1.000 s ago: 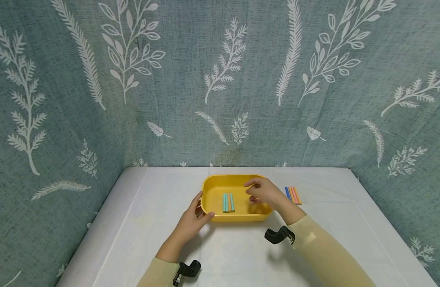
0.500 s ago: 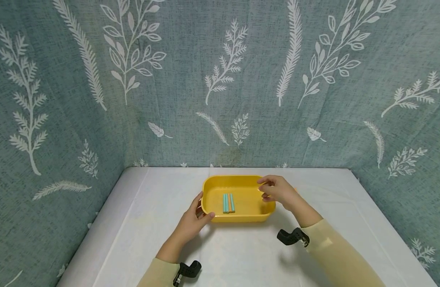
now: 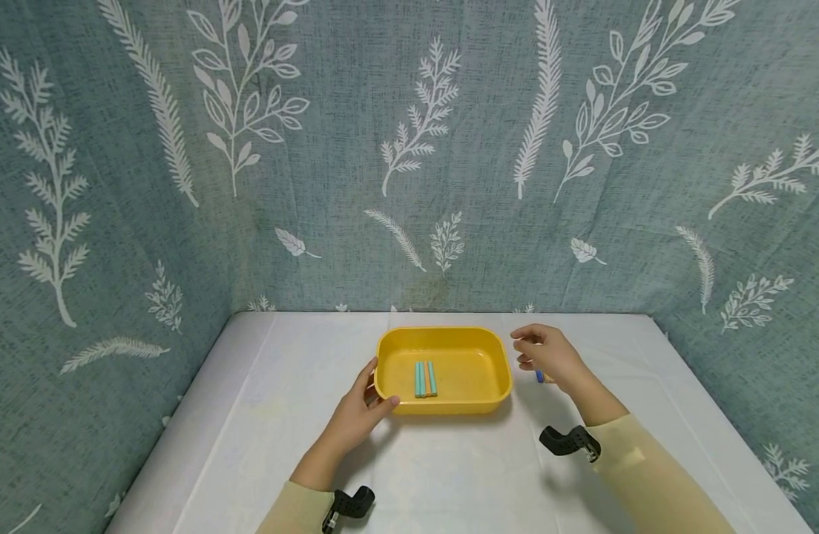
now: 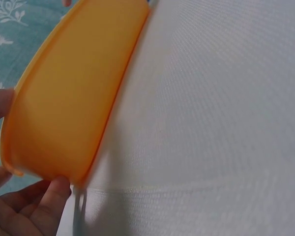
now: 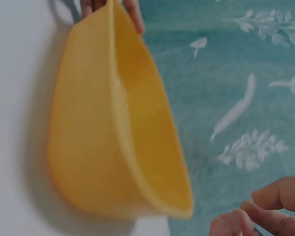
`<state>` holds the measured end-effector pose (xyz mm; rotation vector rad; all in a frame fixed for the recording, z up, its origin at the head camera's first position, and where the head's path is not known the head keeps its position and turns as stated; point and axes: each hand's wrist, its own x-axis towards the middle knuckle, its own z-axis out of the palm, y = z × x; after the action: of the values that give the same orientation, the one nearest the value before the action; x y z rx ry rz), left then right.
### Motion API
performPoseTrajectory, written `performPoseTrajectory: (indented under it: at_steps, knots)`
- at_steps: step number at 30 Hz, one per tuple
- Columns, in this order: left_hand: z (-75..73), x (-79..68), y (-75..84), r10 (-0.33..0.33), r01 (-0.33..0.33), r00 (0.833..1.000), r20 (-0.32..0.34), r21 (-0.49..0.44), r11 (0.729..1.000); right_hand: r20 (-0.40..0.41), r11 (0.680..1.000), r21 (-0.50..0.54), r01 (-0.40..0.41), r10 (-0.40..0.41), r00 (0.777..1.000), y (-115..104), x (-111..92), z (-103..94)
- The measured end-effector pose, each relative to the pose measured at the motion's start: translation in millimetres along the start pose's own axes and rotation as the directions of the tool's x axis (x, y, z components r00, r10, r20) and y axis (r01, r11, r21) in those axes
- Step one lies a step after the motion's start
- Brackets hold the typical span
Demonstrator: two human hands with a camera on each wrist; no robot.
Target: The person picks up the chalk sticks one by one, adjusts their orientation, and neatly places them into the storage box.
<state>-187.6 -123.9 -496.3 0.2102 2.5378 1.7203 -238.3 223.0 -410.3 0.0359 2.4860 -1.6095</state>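
A yellow plastic tray [image 3: 443, 407] stands on the white table. My left hand [image 3: 356, 415] grips its left end, thumb on the front rim and fingers round the side wall. Inside lie several short thin sticks [image 3: 426, 380], teal and orange, side by side. To the right of the tray my right hand [image 3: 550, 357] hovers with loosely bent fingers and nothing seen in its grasp. Beneath it the end of a blue stick [image 3: 539, 377] shows, with an orange one beside it; the hand hides the rest of that group.
White cloth [image 3: 449, 475] covers the table. Leaf-patterned teal fabric [image 3: 409, 245] rises behind it and at both sides. A grey loop-shaped thing [image 4: 79, 211] shows beside my left hand. Each wrist carries a black camera mount [image 3: 570, 441].
My right hand has moved right, from over the inside of the tray to beyond its right end, above the sticks on the table. My left hand and the tray have stayed put.
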Motion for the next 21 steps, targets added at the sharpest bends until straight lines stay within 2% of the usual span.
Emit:
performPoseTrajectory:
  at_steps: [4,7,13,17,21]
  knots:
    - [-0.1,-0.1,0.0,-0.001,0.001,1.0,0.001,-0.004,1.0,-0.065,0.999,-0.051,-0.006,0.003,0.998,17,3,-6.8]
    - [0.0,0.0,0.3,-0.005,0.005,1.0,0.001,-0.005,1.0,-0.092,0.999,-0.046,-0.019,0.015,0.996,29,5,-13.1]
    - [-0.8,-0.4,1.2,0.002,-0.002,1.0,0.006,-0.014,1.0,-0.14,0.995,-0.103,0.013,-0.027,0.99,46,10,-26.3]
    - [-1.0,-0.7,1.4,0.002,-0.002,1.0,0.009,-0.011,1.0,-0.156,0.995,-0.098,0.022,-0.037,0.987,57,13,-36.5]
    - [-1.2,-0.8,1.2,-0.005,0.005,1.0,0.004,-0.005,1.0,-0.138,0.995,-0.097,0.017,-0.03,0.99,67,16,-44.5]
